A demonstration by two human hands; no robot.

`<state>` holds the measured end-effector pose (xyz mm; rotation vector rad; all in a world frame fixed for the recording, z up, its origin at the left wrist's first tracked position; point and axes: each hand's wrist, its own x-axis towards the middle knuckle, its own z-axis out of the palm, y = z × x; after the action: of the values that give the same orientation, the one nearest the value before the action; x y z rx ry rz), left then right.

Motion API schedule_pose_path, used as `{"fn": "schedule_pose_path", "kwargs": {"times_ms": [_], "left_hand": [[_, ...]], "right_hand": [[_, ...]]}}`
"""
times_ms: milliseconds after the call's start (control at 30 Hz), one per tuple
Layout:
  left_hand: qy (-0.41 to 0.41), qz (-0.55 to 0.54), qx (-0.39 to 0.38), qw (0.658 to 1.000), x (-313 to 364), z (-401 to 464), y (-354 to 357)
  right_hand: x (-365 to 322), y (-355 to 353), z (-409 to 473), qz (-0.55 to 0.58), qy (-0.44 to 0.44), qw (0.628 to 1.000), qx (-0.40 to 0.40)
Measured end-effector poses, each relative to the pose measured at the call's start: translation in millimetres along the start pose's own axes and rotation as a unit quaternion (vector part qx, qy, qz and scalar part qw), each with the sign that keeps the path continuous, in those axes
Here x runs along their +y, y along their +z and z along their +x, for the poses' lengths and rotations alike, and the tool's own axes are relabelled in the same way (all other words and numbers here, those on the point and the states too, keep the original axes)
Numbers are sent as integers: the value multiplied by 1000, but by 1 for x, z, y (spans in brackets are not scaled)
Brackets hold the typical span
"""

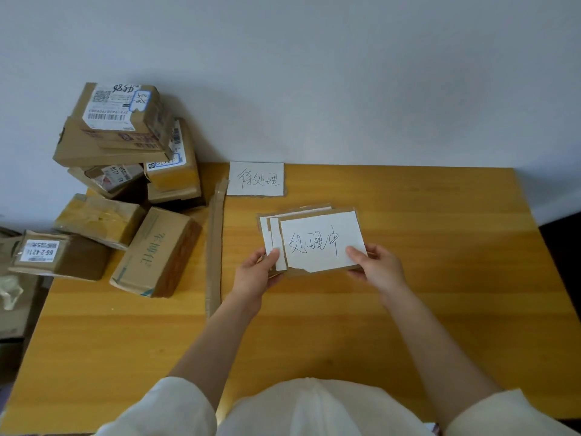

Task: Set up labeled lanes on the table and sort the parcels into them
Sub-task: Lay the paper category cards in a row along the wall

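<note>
I hold a small stack of label cards (317,243) above the middle of the yellow wooden table (408,278). The top card is white with handwritten characters, backed by brown cardboard. My left hand (256,273) grips the stack's lower left corner, thumb on top. My right hand (379,267) pinches the top card's lower right corner. Another handwritten label card (255,179) lies flat at the table's far edge. A long cardboard strip (215,243) lies lengthwise left of the cards. Several brown parcels (125,184) are piled on the table's left end.
The parcel pile leans against a pale wall (314,73) behind the table. More cardboard and packing scraps (12,294) sit off the table's left edge. Bare tabletop stretches to the right of the cards and in front of the parcels.
</note>
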<state>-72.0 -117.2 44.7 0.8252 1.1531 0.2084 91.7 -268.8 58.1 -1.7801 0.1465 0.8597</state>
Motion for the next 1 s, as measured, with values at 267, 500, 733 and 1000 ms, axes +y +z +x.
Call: {"fn": "schedule_pose_path", "kwargs": {"times_ms": [267, 500, 733, 1000], "left_hand": [[-9, 25, 79, 996, -7, 21, 24], [-30, 59, 98, 993, -11, 46, 35], [-47, 95, 84, 991, -12, 67, 42], [-67, 114, 78, 988, -13, 80, 49]], "right_hand": [[-17, -28, 46, 65, 32, 997, 8], [-50, -24, 108, 153, 50, 986, 34], [-58, -8, 159, 102, 84, 991, 38], [-50, 11, 177, -4, 86, 996, 31]]}}
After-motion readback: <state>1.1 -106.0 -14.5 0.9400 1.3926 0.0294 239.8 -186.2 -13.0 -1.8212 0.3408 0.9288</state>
